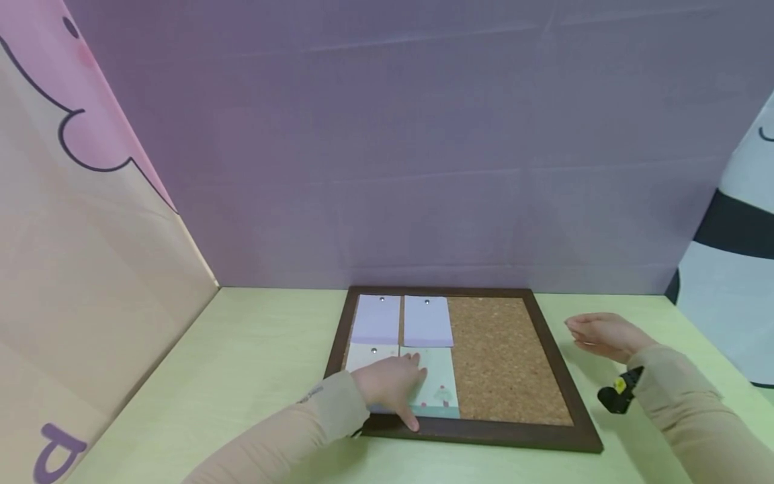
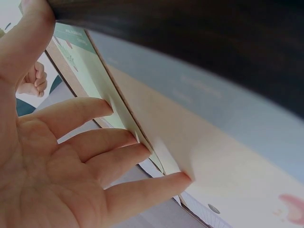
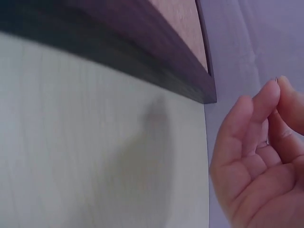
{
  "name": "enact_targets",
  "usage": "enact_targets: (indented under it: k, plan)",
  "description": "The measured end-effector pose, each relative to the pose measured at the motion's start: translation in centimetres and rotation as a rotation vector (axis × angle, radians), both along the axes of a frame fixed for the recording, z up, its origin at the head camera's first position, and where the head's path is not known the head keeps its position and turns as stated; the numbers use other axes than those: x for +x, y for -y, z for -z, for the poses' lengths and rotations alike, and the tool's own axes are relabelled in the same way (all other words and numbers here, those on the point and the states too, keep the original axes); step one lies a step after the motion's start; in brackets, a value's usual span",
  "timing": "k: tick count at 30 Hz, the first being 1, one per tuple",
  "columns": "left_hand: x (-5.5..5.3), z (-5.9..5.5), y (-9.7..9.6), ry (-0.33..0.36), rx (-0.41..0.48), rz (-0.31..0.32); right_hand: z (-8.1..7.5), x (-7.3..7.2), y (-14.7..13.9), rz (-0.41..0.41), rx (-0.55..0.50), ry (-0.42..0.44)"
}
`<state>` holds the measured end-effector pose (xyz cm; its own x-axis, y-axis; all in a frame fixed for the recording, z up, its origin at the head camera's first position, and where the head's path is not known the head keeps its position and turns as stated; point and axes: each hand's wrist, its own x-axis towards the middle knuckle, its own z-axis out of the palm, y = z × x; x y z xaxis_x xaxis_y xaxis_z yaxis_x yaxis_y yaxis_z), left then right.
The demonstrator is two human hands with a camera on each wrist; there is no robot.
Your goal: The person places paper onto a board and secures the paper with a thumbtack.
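A cork board in a dark brown frame lies on the table, with cards on its left half. My left hand spreads its fingers over the lower two cards, and its fingertips touch the pale green card. The left thumb rests on the frame's near edge. In the left wrist view, the cream card lies beside those fingers. Right of the board, my right hand is raised above the table. Thumb and fingertips pinch a tiny metallic thumbtack, mostly hidden between them.
Two pale lilac cards occupy the board's upper left. Silver thumbtacks fix both of these and the cream card. The light wooden table meets a purple backdrop behind the board. A printed sheet stands at the left.
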<state>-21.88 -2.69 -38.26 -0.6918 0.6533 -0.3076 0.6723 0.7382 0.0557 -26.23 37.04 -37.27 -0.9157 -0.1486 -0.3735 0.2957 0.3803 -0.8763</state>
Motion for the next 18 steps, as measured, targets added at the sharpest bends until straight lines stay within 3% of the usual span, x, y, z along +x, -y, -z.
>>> enact_targets:
  k: [8, 15, 18]
  plan:
    - [0.1, -0.1, 0.0, 0.006, 0.012, -0.005, -0.4, 0.0, 1.0, 0.021, -0.256, 0.080]
    - [0.1, -0.2, 0.0, 0.016, 0.021, -0.014, -0.4, -0.4, 1.6, -0.021, -0.386, 0.111]
    - [0.1, -0.2, 0.1, 0.012, 0.016, -0.008, -0.4, -0.6, 2.0, -0.047, -0.393, 0.118]
